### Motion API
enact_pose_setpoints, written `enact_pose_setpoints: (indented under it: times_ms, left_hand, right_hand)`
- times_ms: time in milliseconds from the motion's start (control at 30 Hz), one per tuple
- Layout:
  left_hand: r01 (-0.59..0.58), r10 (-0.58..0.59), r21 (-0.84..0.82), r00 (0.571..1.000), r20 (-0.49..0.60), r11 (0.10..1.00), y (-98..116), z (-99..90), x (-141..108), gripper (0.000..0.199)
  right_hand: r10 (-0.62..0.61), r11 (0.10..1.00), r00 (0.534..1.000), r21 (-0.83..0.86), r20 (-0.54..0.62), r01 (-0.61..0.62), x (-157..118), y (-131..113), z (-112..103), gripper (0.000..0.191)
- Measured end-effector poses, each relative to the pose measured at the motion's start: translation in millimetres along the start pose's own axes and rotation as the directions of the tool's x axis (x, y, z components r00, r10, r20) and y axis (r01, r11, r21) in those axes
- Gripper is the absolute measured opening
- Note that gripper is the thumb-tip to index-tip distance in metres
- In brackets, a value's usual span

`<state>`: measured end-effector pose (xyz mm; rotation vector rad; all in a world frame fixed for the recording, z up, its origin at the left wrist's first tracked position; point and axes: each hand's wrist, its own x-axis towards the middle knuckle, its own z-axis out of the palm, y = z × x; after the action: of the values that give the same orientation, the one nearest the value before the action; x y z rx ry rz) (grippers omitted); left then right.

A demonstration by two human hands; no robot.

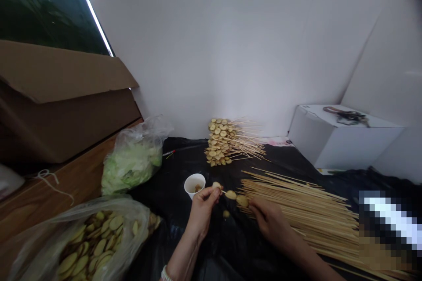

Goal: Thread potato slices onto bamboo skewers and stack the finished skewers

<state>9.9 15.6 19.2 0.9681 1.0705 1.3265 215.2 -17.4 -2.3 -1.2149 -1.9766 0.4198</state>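
Observation:
In the middle of the head view, my left hand (203, 206) pinches a thin potato slice (216, 185) at the tip of a wooden skewer (224, 192). My right hand (268, 217) is closed around the skewer's other end, mostly hidden by the fingers. Between the hands, two more slices (231, 195) sit threaded along the stick. Just behind my left hand stands a white paper cup (194, 184) with something brownish inside. Bare skewers (306, 210) lie in a wide heap under and beyond my right hand. A small yellowish piece (226, 214) rests on the black sheet.
Filled potato skewers (219, 140) are stacked by the wall. At left are an open plastic bag of potato slices (95, 246), a bag of pale green leaves (132, 162) and a cardboard box (66, 114). A white box (329, 136) with keys on top stands at right.

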Motion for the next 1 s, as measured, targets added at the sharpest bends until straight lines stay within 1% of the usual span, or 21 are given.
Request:
enact_pose_setpoints:
  times_ms: [133,267,333,433,567,700,800,900,967,1000]
  left_hand:
    - [-0.013,0.013,0.012,1.000,0.028,1.000,0.1,-1.3,-0.4,0.026]
    - [-0.025,0.024,0.027,0.999,0.027,0.999,2.2,-0.4,-1.4,0.026]
    - [-0.020,0.019,0.024,1.000,0.019,1.000,2.8,0.4,-1.7,0.026]
    - [-0.015,0.014,0.026,1.000,0.014,1.000,2.8,0.8,-1.7,0.027]
    - [-0.013,0.012,0.037,1.000,0.022,0.999,0.9,0.0,-0.8,0.028]
    - [-0.027,0.026,0.063,0.999,0.022,0.998,-3.4,-2.1,1.3,0.030]
    - [-0.041,0.039,0.080,0.999,0.022,0.996,-6.2,-3.3,2.4,0.028]
    - [-0.035,0.034,0.088,0.999,0.013,0.995,-6.3,-2.4,1.8,0.027]
    - [-0.030,0.030,0.093,1.000,0.004,0.995,-5.0,-0.8,0.8,0.028]
    - [-0.028,0.028,0.094,1.000,0.000,0.995,-4.2,0.0,0.3,0.029]
  right_hand:
    - [0.035,0.997,0.997,0.067,0.069,-0.040,1.2,-0.6,-0.4,0.023]
    - [0.009,0.998,0.999,0.054,0.033,-0.010,1.8,-1.3,0.3,0.024]
    - [0.014,0.998,1.000,0.061,0.023,-0.015,1.6,-0.8,1.0,0.024]
    - [0.037,0.996,0.999,0.085,0.038,-0.040,1.0,-0.1,1.8,0.022]
    - [0.032,0.996,0.999,0.083,0.028,-0.034,0.8,-0.1,2.1,0.023]
    - [0.043,0.995,0.998,0.088,0.050,-0.047,0.5,1.0,2.9,0.022]
    - [0.001,1.000,1.000,0.010,0.015,-0.001,-1.7,3.7,5.7,0.023]
    - [-0.089,0.990,0.995,-0.115,-0.051,0.083,-4.6,5.7,8.1,0.026]
    - [-0.121,0.983,0.991,-0.147,-0.066,0.110,-5.2,4.8,7.5,0.026]
    - [-0.112,0.986,0.992,-0.135,-0.065,0.103,-4.8,3.5,6.3,0.026]
